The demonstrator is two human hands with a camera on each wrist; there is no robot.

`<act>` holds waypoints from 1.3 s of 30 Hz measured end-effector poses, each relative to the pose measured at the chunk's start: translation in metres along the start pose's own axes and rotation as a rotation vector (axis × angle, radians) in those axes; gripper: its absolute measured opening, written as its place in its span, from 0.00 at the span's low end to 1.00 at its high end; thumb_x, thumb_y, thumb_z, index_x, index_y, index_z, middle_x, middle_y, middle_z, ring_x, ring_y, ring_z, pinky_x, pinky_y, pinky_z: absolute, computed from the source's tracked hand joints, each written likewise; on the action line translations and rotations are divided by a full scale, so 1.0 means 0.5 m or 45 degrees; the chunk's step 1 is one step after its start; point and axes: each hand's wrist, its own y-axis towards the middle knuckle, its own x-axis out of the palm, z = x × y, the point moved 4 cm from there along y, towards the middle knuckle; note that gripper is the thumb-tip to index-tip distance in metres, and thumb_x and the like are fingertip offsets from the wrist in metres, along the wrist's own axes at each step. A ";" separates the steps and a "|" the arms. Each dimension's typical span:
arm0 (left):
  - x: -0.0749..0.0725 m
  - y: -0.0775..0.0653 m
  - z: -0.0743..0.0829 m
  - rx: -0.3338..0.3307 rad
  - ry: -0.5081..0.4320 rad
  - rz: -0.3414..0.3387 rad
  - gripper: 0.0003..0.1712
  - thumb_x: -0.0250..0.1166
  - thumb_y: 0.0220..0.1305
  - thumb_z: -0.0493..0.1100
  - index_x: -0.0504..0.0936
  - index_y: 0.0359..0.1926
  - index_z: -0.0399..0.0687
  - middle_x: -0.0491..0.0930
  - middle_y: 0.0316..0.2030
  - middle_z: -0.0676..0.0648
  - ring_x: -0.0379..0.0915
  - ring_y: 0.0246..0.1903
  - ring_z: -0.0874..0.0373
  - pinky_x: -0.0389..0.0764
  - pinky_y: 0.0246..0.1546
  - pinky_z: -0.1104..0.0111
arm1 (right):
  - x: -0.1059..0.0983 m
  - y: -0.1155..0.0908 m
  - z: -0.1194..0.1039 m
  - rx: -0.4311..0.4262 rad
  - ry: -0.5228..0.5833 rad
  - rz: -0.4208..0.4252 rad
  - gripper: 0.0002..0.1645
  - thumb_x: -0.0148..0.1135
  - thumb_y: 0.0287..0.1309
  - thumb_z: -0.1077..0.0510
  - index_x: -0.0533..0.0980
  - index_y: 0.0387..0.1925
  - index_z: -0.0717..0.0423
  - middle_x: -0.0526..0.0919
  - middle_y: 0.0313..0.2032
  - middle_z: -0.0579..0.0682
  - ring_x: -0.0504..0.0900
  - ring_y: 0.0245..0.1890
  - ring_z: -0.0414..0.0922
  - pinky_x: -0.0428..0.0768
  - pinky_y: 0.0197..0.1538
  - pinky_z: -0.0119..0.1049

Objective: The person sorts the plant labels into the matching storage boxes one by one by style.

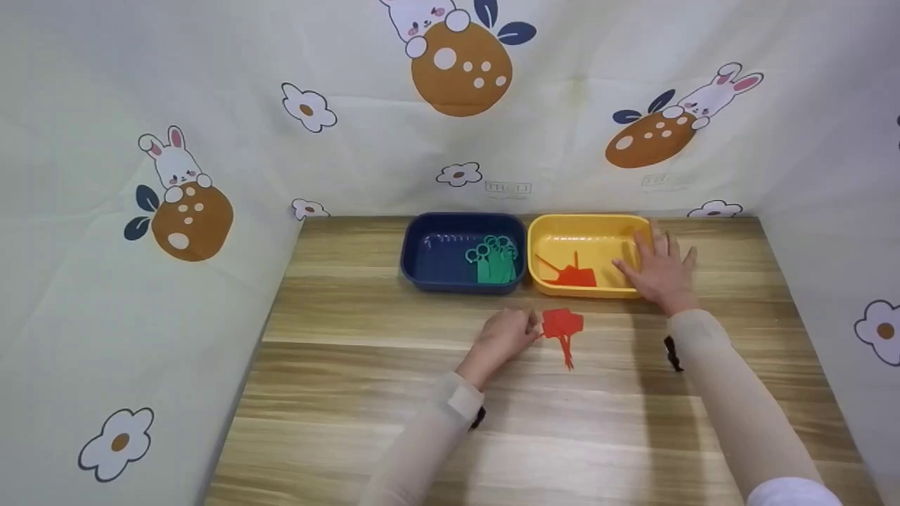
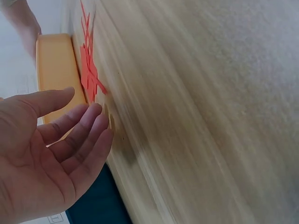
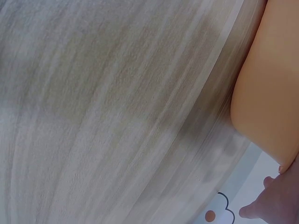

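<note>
A small pile of flat red tags with thin tails [image 1: 562,323] lies on the table in front of the yellow bin [image 1: 619,292]. My left hand [image 1: 505,330] is just left of the pile. In the left wrist view its fingertips [image 2: 96,109] are right by the red pieces, with the fingers loosely bent and the thumb apart. My right hand [image 1: 664,274] rests over the right rim of the yellow bin with spread fingers, the thumb reaching over the inside. More red tags [image 1: 575,275] lie in that bin.
Left of the yellow bin and against it stands a dark blue bin [image 1: 439,284] holding several green tags with ring ends [image 1: 498,267]. Both bins stand at the back of the wooden table [image 1: 337,407], before a patterned cloth wall [image 1: 365,154] that also runs along both sides.
</note>
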 end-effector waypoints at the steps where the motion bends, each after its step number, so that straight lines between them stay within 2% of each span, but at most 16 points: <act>1: 0.001 -0.001 0.001 0.002 0.018 0.002 0.11 0.66 0.67 0.49 0.83 0.47 0.53 0.83 0.35 0.54 0.74 0.33 0.61 0.79 0.39 0.70 | 0.000 0.000 0.000 -0.002 -0.002 0.001 0.52 0.40 0.67 0.26 0.45 0.79 0.51 0.33 0.79 0.60 0.41 0.75 0.73 0.31 0.66 0.80; 7: 0.011 -0.006 0.006 0.006 0.136 0.027 0.11 0.66 0.66 0.51 0.83 0.44 0.52 0.83 0.39 0.53 0.78 0.40 0.58 0.80 0.43 0.67 | -0.001 -0.002 0.001 -0.004 -0.011 0.016 0.54 0.38 0.66 0.23 0.46 0.79 0.51 0.35 0.79 0.60 0.40 0.75 0.73 0.31 0.65 0.81; 12: 0.021 -0.008 0.014 0.008 0.287 0.041 0.13 0.67 0.64 0.53 0.83 0.45 0.54 0.83 0.41 0.52 0.80 0.44 0.56 0.81 0.43 0.66 | -0.003 -0.002 0.001 -0.008 -0.010 0.034 0.56 0.36 0.64 0.21 0.46 0.79 0.50 0.36 0.79 0.61 0.39 0.75 0.73 0.29 0.65 0.81; 17: 0.031 -0.003 0.022 0.026 0.469 0.103 0.16 0.66 0.65 0.53 0.83 0.50 0.53 0.84 0.43 0.51 0.81 0.43 0.55 0.83 0.42 0.66 | -0.002 -0.003 0.001 -0.010 -0.009 0.042 0.56 0.36 0.63 0.20 0.46 0.79 0.50 0.36 0.80 0.60 0.39 0.75 0.73 0.29 0.65 0.81; 22: 0.038 0.002 0.032 0.029 0.609 0.182 0.11 0.62 0.67 0.48 0.85 0.48 0.54 0.84 0.39 0.51 0.82 0.39 0.57 0.84 0.37 0.67 | -0.001 -0.003 0.001 -0.011 -0.006 0.049 0.56 0.37 0.63 0.21 0.46 0.79 0.50 0.36 0.80 0.60 0.40 0.75 0.74 0.29 0.65 0.81; 29: 0.043 0.008 0.039 0.001 0.635 0.191 0.09 0.61 0.67 0.42 0.87 0.43 0.54 0.85 0.35 0.51 0.82 0.36 0.57 0.84 0.34 0.66 | -0.001 -0.002 0.002 -0.013 -0.007 0.034 0.55 0.36 0.64 0.21 0.43 0.80 0.50 0.34 0.80 0.60 0.38 0.75 0.74 0.28 0.64 0.81; 35: 0.043 0.010 0.036 -0.013 0.573 0.180 0.07 0.64 0.64 0.44 0.88 0.39 0.53 0.86 0.34 0.52 0.83 0.34 0.56 0.84 0.31 0.65 | -0.002 -0.001 0.002 -0.009 -0.012 0.030 0.54 0.38 0.65 0.23 0.43 0.80 0.49 0.35 0.80 0.60 0.38 0.75 0.74 0.27 0.64 0.81; 39: 0.043 0.009 0.031 -0.035 0.521 0.142 0.07 0.66 0.62 0.48 0.87 0.37 0.54 0.87 0.33 0.52 0.83 0.34 0.55 0.84 0.32 0.64 | -0.002 -0.001 0.000 -0.004 -0.012 0.021 0.54 0.38 0.65 0.23 0.44 0.79 0.50 0.35 0.80 0.60 0.39 0.75 0.74 0.28 0.64 0.81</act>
